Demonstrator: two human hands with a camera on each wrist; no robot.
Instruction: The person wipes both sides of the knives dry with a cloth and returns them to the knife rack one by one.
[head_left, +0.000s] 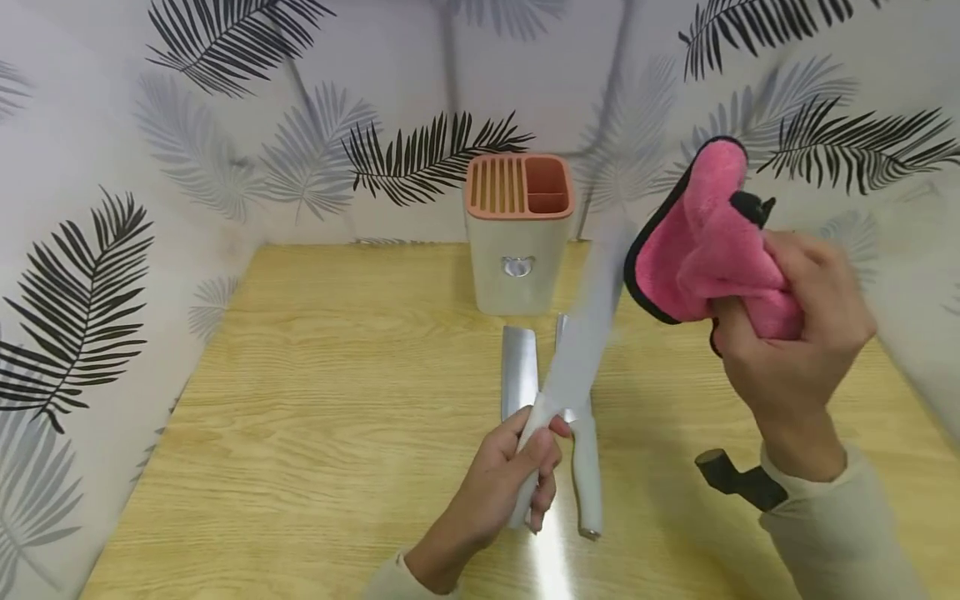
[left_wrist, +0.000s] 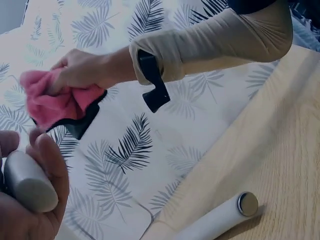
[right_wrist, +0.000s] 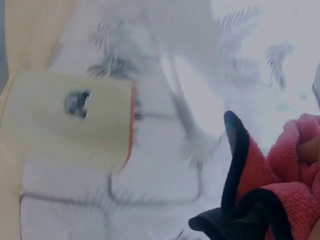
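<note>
My left hand point(head_left: 498, 475) grips the white handle of a kitchen knife point(head_left: 576, 358), its blade slanting up and to the right, blurred. In the left wrist view the butt of that handle point(left_wrist: 32, 185) pokes out between the fingers. A pink cloth point(head_left: 738, 250) with black edging is bunched in my right hand point(head_left: 806, 333), held up just right of the blade. Under the raised knife, a cleaver blade point(head_left: 519, 371) lies on the table, partly hidden by the left hand. Beside it rests another knife with a white handle point(head_left: 587, 479).
A cream knife block point(head_left: 519, 267) with an orange slotted top stands at the back of the wooden table point(head_left: 322, 400). Behind it hangs a white leaf-patterned backdrop point(head_left: 405, 75). A black band with a protruding piece point(head_left: 738, 481) sits on the right wrist.
</note>
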